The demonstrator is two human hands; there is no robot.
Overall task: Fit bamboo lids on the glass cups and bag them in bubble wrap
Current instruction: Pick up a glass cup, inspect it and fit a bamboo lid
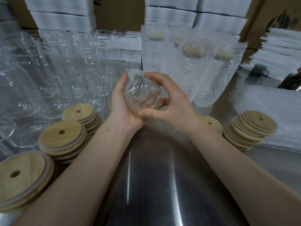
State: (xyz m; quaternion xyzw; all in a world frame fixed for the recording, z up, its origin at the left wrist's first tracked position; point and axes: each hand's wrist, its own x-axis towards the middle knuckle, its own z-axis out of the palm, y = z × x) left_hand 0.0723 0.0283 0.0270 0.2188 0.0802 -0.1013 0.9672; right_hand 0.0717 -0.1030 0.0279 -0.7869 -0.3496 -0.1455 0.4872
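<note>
Steel table (162, 185): brushed metal, bright streaks of reflected light down its middle. Far edge of table: white boxes (63, 20) stacked in rows, brown cardboard (117, 12) in the gap between stacks. Beyond table's far right corner: brown carton (268, 13) with dark print. Right side of table: dark mug (259, 70), handle pointing right; pile of white sheets (280, 51) behind it; black object (291, 80) near mug, cut off by frame edge.

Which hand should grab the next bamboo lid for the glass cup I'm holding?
Probably the right hand: it only pinches the glass cup between fingers and thumb, and a bamboo lid lies beside its wrist. The left hand cradles the cup from beneath.
</note>
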